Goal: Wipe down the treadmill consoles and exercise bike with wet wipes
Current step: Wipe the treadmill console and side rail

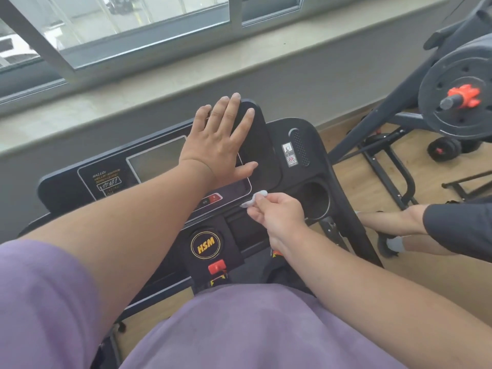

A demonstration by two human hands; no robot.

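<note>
Nearest the camera, the right hand pinches a small balled-up wipe between thumb and fingertips and presses it to the lower right corner of the console, just beside the red button under the screen. Further up, the left hand lies flat with straight fingers across the panel's upper right, gripping nothing, seemingly steadying the console. Just right of the wipe sits the cup holder, and above it the speaker grille.

As a judgement, the work is at an early or middle stage: this one console is being wiped along its lower edge, and no streaks or wet sheen show which parts are already clean. The left side with the label and the cup holder probably remain. Beyond stand a weight rack and plate; no other treadmill or exercise bike is clearly in view, so those still wait.
</note>
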